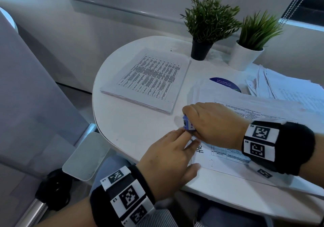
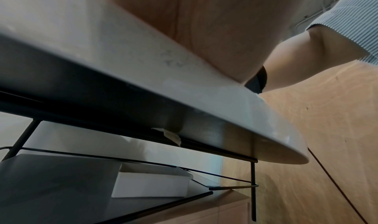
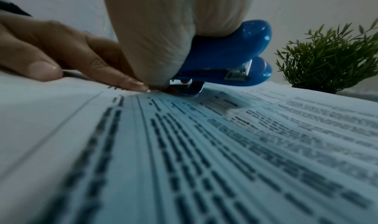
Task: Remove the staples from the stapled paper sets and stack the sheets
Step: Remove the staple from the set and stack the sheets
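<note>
On the white round table [image 1: 133, 132] lies a stapled paper set [image 1: 226, 158] with a printed table, its corner under both hands. My right hand [image 1: 190, 119] grips a small blue stapler [image 1: 187, 124] and holds its rear end down on that corner. In the right wrist view the stapler [image 3: 229, 56] sits under my palm, its metal tail touching the paper set [image 3: 184, 146]. My left hand [image 1: 191, 146] lies flat, straight fingers [image 3: 122, 78] pressing the sheet beside the stapler. A neat stack of loose sheets [image 1: 145, 81] rests at the table's far left.
Two potted plants, one in a black pot [image 1: 201, 48] and one in a white pot [image 1: 245, 56], stand at the back. A loose pile of papers [image 1: 289, 88] lies at the right, by a blue round sticker [image 1: 226, 83]. Below the table edge [image 2: 184, 101] a white box [image 2: 151, 183] sits on a shelf.
</note>
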`<state>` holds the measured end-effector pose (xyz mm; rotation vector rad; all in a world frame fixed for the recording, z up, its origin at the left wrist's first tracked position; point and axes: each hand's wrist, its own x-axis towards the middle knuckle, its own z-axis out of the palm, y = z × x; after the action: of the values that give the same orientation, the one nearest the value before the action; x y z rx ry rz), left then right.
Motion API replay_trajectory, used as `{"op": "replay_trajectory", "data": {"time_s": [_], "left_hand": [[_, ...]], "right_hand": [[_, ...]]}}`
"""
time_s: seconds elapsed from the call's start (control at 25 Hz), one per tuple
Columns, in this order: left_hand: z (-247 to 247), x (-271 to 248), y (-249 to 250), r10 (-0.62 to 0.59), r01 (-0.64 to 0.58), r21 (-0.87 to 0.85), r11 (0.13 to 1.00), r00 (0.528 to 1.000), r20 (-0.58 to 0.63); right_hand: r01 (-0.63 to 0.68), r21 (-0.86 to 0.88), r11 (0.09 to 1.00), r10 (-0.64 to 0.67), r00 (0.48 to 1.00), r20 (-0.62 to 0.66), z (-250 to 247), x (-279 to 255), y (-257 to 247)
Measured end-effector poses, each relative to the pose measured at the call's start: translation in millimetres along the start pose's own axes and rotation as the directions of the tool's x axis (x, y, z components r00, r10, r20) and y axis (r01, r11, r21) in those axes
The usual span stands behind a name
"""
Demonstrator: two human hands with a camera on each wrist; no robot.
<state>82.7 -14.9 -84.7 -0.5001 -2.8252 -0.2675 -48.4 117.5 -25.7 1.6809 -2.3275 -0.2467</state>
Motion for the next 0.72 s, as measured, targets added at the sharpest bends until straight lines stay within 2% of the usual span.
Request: {"op": "replay_trajectory", "data": {"time_s": [0.16, 0.4, 0.48, 0.56, 0.6, 0.68, 0.72], "left_hand": [[0.2, 0.9, 0.1, -0.011, 0.011, -0.010, 1.000, 1.000, 0.021], [-0.3, 1.2, 0.0, -0.019, 0.019, -0.006, 1.000, 0.999, 0.042], [0.2, 1.4, 0.1, -0.019, 0.019, -0.010, 1.000, 0.999, 0.040], [0.6, 0.6, 0.3, -0.009, 0.009, -0.003, 1.000, 1.000, 0.020], [0.8, 0.1, 0.1, -0.002, 0.002, 0.004, 1.000, 1.000, 0.005], [1.1, -0.8, 0.5, 0.008, -0.008, 0.026, 1.000, 1.000, -0.020], [1.4, -1.0, 0.4, 0.009, -0.008, 0.038, 0.999, 1.000, -0.029]], "right_hand": [[0.116, -0.019, 0.993, -0.117, 0.992, -0.051, 5.8, -2.2, 2.3], [0.189, -0.072, 0.979, -0.194, 0.979, -0.067, 4.1, -3.1, 3.2], [0.185, -0.064, 0.981, -0.187, 0.982, -0.030, 1.9, -1.5, 3.4], [0.069, 0.043, 0.997, -0.072, 0.994, 0.080, -3.1, 4.1, 2.2], [-0.070, 0.128, 0.989, 0.045, 0.981, 0.189, -7.1, 8.4, 3.1], [-0.364, 0.279, 0.889, 0.226, 0.877, 0.423, -11.4, 17.1, 7.0], [-0.431, 0.299, 0.851, 0.250, 0.835, 0.490, -12.9, 23.4, 9.2]]}}
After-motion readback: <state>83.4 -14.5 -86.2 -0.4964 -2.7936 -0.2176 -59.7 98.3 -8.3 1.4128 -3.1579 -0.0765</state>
